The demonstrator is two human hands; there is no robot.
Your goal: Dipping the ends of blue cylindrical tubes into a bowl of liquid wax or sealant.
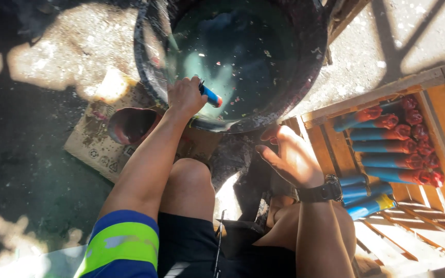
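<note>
My left hand [185,97] grips a blue tube with a red tip [211,96] at the near rim of a large dark basin [145,62]. The basin holds dark greenish liquid with small bits floating on it. My right hand [290,156] hovers below the basin's near right edge, fingers spread and empty, with a black watch on the wrist. Just right of that hand, a wooden slatted tray [441,121] holds several blue tubes with red crimped ends [382,135] lying side by side. A few more blue tubes [364,198] lie near my wrist.
A flattened cardboard sheet [91,149] lies on the dark ground at left with a reddish bowl-shaped scoop [130,125] on it. My bare knees are under the basin's near edge. Patchy sunlight falls on the concrete ground at upper right.
</note>
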